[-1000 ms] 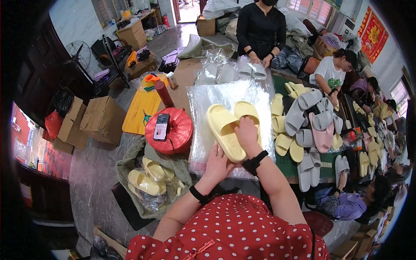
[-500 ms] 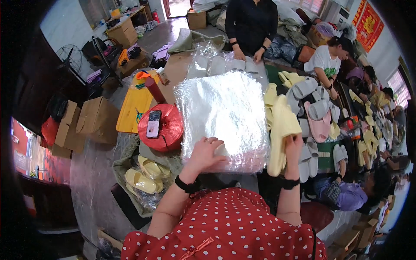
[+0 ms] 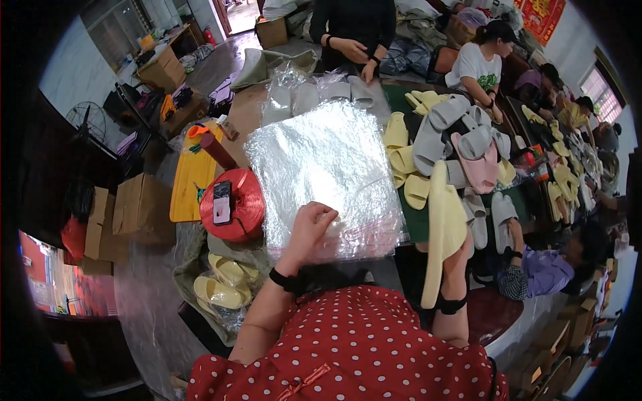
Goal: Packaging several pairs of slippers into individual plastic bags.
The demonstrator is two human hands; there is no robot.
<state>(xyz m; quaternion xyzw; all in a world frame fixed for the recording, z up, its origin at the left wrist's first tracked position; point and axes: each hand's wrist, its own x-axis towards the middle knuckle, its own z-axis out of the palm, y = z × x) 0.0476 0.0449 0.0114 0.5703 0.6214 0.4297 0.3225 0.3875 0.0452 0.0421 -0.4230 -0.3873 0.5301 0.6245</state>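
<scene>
A stack of clear, shiny plastic bags point(image 3: 321, 160) lies in front of me. My left hand point(image 3: 311, 230) is on its near part, fingers drawn together against the top bag; whether film is pinched between them is hard to see. My right hand point(image 3: 460, 248) grips a pair of pale yellow slippers point(image 3: 443, 230), held upright just right of the stack. The slippers hide most of that hand's fingers. Further yellow slippers point(image 3: 396, 132) and grey slippers point(image 3: 428, 144) lie beyond on the green tabletop, around a pink slipper point(image 3: 476, 167).
Left of the bags sits a roll of red plastic twine point(image 3: 246, 200) with a phone point(image 3: 222, 202) on it. A dark red cylinder point(image 3: 217, 150) stands behind. Bagged yellow slippers point(image 3: 217, 292) fill a sack at lower left. Co-workers stand or sit across and at right.
My right hand has brought the yellow slippers nearer to me and turned them more edge-on. My left hand's fingers have drawn together on the bags. The co-worker opposite has lifted their hands off the bagged slippers.
</scene>
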